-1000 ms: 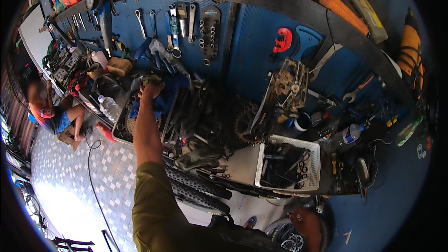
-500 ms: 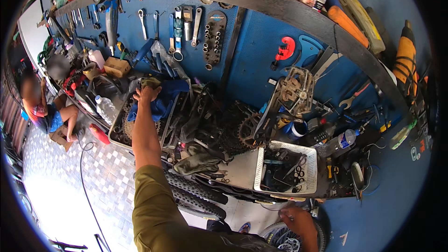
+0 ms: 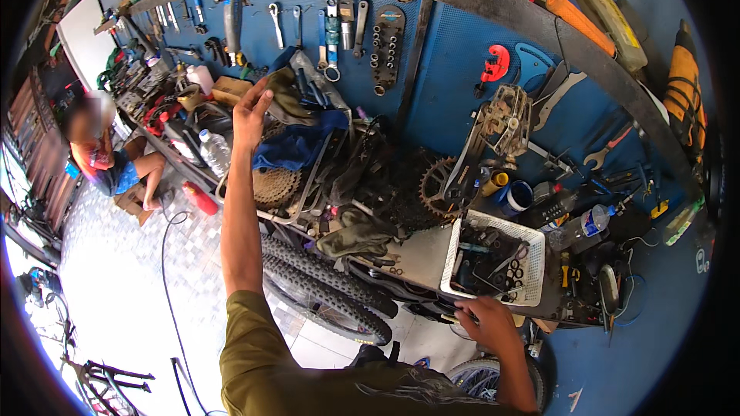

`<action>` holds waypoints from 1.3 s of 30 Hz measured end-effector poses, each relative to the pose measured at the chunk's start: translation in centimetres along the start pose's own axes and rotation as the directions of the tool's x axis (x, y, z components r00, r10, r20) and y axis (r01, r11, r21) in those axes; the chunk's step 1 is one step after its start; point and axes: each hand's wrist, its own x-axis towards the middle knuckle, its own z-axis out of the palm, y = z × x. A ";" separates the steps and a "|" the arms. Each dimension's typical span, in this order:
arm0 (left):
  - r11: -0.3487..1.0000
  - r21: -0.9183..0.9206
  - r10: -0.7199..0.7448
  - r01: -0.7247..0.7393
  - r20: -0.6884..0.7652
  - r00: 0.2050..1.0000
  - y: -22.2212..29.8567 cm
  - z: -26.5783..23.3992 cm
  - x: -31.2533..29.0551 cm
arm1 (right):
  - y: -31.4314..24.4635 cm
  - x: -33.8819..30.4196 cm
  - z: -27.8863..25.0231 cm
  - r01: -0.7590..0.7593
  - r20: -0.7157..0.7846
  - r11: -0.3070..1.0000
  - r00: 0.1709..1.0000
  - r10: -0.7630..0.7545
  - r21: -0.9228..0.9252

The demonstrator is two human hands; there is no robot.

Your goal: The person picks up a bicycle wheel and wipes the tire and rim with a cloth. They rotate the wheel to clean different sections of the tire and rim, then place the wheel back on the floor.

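Note:
My left hand (image 3: 250,117) is raised over the far-left end of the bench, its fingers closed on an olive-green rag (image 3: 287,97) that hangs to the right of them. Below it a blue cloth (image 3: 297,144) lies across a wire-edged tray (image 3: 296,206), beside a large toothed bicycle cassette (image 3: 271,188). My right hand (image 3: 490,325) is just in front of the near edge of a white plastic basket (image 3: 537,266), its fingers loosely bent and apart with nothing visible in them. Small tools and rings lie in that basket.
A crankset (image 3: 455,189) and a crumpled grey-green cloth (image 3: 356,234) rest on the bench. Wrenches and sockets (image 3: 388,50) hang on the blue board. Bicycle tyres (image 3: 324,293) are under the bench edge. A seated person (image 3: 116,158) is at the far left.
My left hand has lifted the olive rag up from the tray. My right hand has risen towards the basket. The view has shifted, so the bench sits farther right.

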 end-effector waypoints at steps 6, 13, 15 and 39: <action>0.986 -0.152 -0.005 0.064 0.356 0.934 13.3 3.0 -9.4 | -4.0 5.9 0.8 0.340 -0.213 0.890 0.935 -0.285 0.305; 0.984 -0.100 -0.010 0.144 0.788 0.616 17.9 11.2 -26.1 | 0.7 8.6 6.1 -0.212 0.245 0.329 0.968 -0.059 0.920; 0.986 -0.044 -0.063 0.159 0.793 0.607 16.3 11.6 -29.5 | 1.8 5.7 7.2 -0.310 0.337 0.412 0.941 0.007 0.857; 0.249 0.645 -0.397 -0.722 0.748 0.532 -10.8 1.5 -56.7 | 12.3 -24.2 4.1 -0.398 0.133 0.916 0.911 0.390 0.048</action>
